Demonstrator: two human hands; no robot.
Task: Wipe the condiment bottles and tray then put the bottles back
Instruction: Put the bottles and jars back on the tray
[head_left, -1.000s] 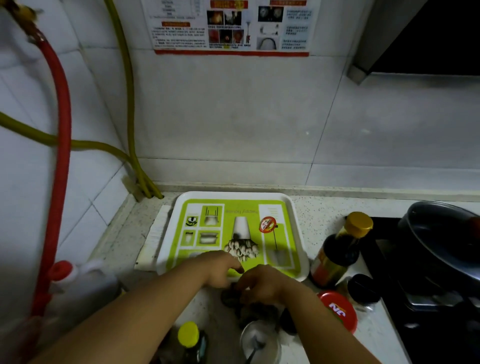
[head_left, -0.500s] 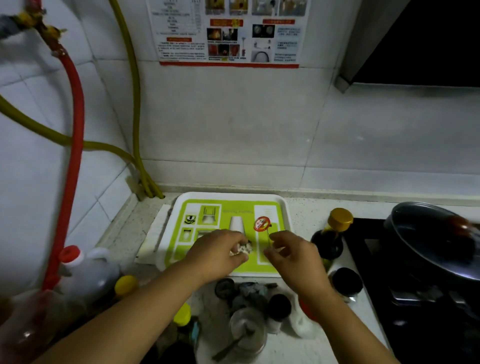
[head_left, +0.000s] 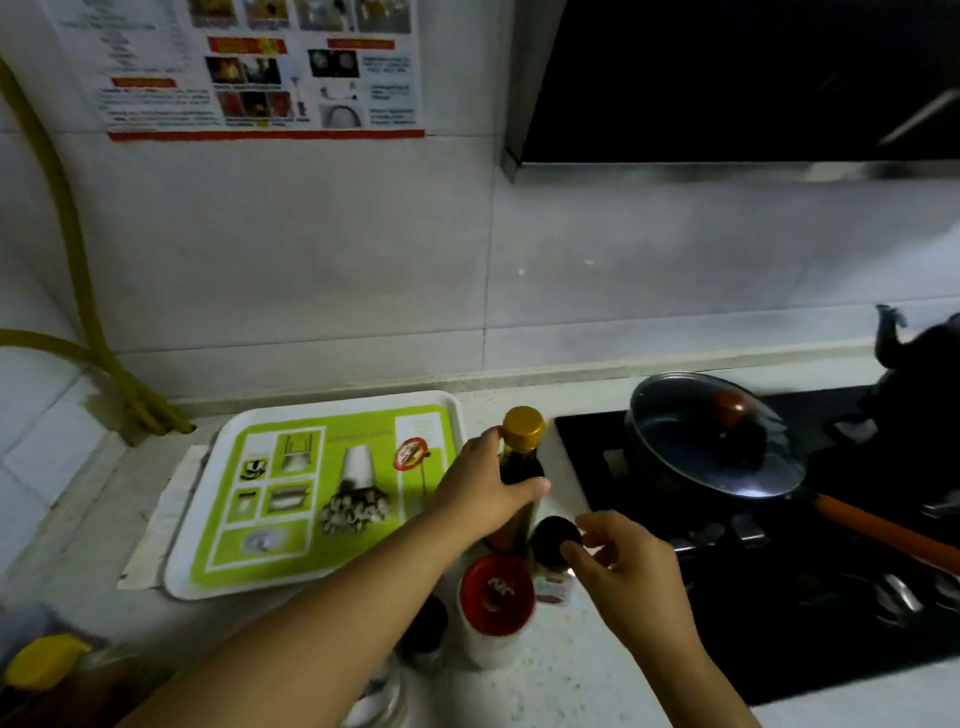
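A green and white tray (head_left: 208, 540) lies bare on the counter against the wall. Right of it stands a dark sauce bottle with a gold cap (head_left: 522, 441), and my left hand (head_left: 483, 493) is wrapped around its body. In front of that bottle is a small jar with a black lid (head_left: 551, 540); my right hand (head_left: 623, 566) has its fingertips on that lid. A white container with a red lid (head_left: 496, 592) stands just in front, untouched. A dark-capped jar (head_left: 426, 623) sits partly behind my left forearm.
A black hob (head_left: 779, 623) fills the right side, with a lidded pan (head_left: 711, 447) whose orange handle (head_left: 883, 525) points right. A yellow-capped bottle (head_left: 47, 660) is at the lower left. Yellow hoses (head_left: 93, 343) run down the wall behind the tray.
Both hands have left the tray and moved right. My left hand has closed around the gold-capped bottle and my right hand has come onto the black-lidded jar. The view has swung right.
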